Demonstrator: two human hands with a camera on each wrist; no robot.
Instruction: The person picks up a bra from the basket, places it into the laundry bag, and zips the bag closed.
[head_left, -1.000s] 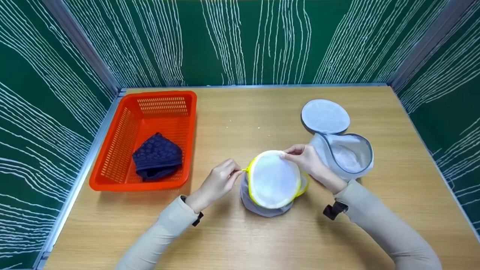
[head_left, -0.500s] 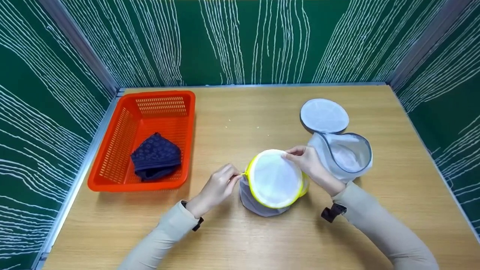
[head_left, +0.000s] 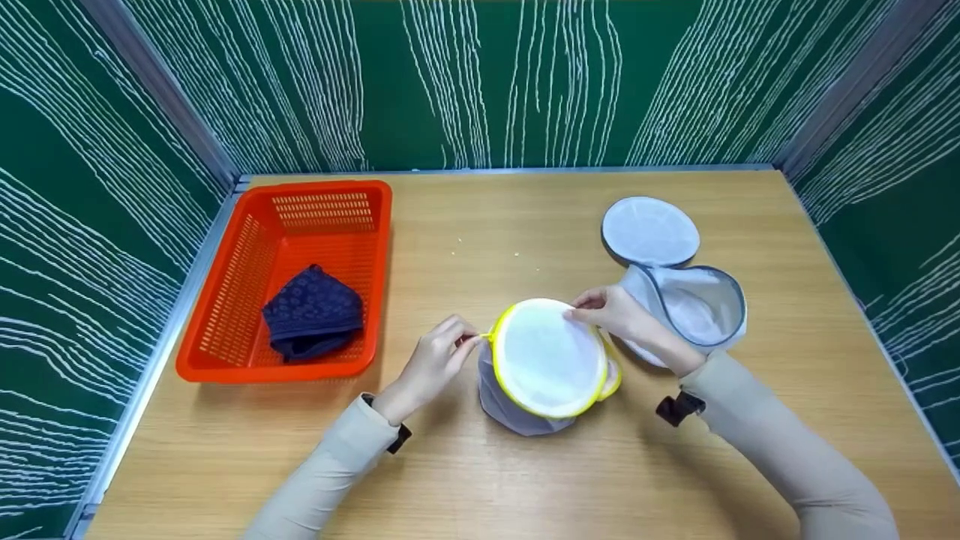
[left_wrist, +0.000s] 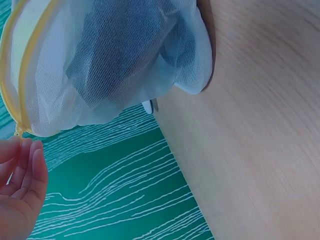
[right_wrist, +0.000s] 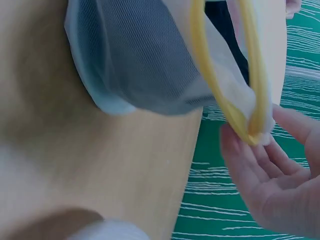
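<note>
A white mesh laundry bag (head_left: 525,397) with a yellow zip stands mid-table, its round white lid (head_left: 551,358) facing up. At the lid's left edge my left hand (head_left: 433,365) pinches the yellow zip pull (left_wrist: 19,131). My right hand (head_left: 619,319) holds the lid's upper right edge between thumb and fingers. In the right wrist view, the two yellow zip edges (right_wrist: 202,47) stand apart near my right hand (right_wrist: 280,175). Something dark (left_wrist: 112,50) shows through the mesh in the left wrist view; its kind is hard to tell.
A second mesh bag (head_left: 701,304) with grey trim lies unzipped at the right, its round lid (head_left: 650,231) folded back behind it. An orange plastic basket (head_left: 379,277) at the left holds a dark blue patterned fabric item (head_left: 311,313). Green panels (head_left: 390,90) border the table (head_left: 450,480).
My left hand has moved slightly up with the zip pull. The lid has shifted a little left, and more of the yellow edge shows at its right. Both hands keep their hold.
</note>
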